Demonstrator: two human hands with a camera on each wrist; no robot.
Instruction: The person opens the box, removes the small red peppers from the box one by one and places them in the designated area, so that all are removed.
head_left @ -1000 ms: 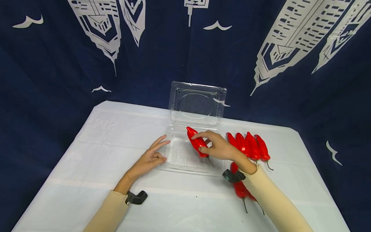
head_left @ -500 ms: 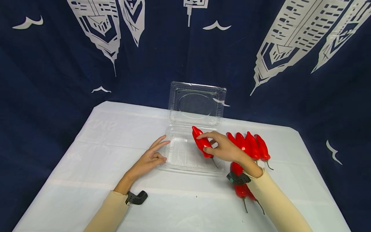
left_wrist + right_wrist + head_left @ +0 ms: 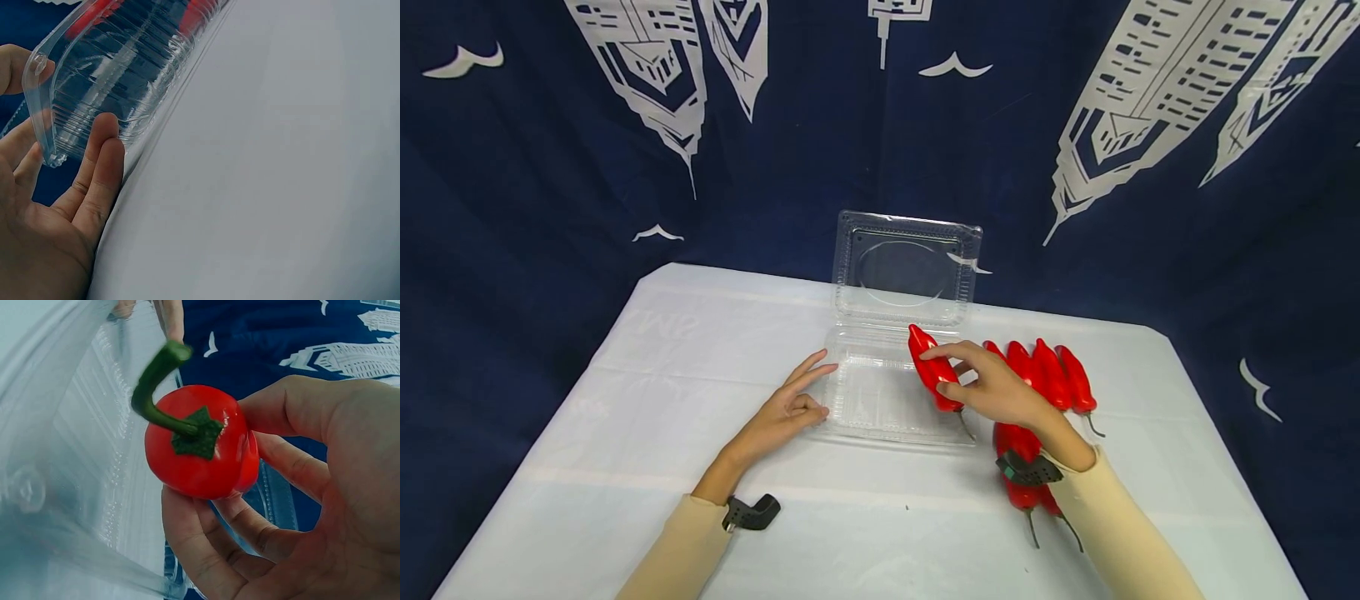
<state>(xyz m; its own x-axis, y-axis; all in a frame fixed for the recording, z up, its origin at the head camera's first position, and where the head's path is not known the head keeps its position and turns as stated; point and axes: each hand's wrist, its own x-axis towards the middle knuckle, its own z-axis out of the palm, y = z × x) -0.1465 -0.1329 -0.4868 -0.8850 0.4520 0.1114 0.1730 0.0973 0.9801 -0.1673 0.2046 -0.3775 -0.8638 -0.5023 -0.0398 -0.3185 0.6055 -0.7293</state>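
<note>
The box [image 3: 891,379] is thin clear plastic, ribbed along its walls, a shallow rectangular tray with its hinged lid [image 3: 906,267] standing open at 12 o'clock. The pepper [image 3: 934,379] is glossy red, long and tapered, smooth-skinned. It sits over the tray's right part, held by the right hand [image 3: 996,392], whose thumb and fingers curl round it. Its long axis runs from 11 o'clock to 5 o'clock in the head view: tip towards the lid, stem towards the person.

The right wrist view shows what the head view barely does: the blunt stem end, a green star-shaped cap and a curved green stem [image 3: 156,384], with fingers [image 3: 281,469] wrapped on both sides. The left wrist view shows the tray's rounded corner and ribbing close up, with the left hand [image 3: 786,412] resting against its outer wall, fingers relaxed and nearly straight.

More red peppers [image 3: 1048,375] lie side by side at 3 o'clock of the tray on the white cloth [image 3: 662,375], which is smooth with faint creases.
</note>
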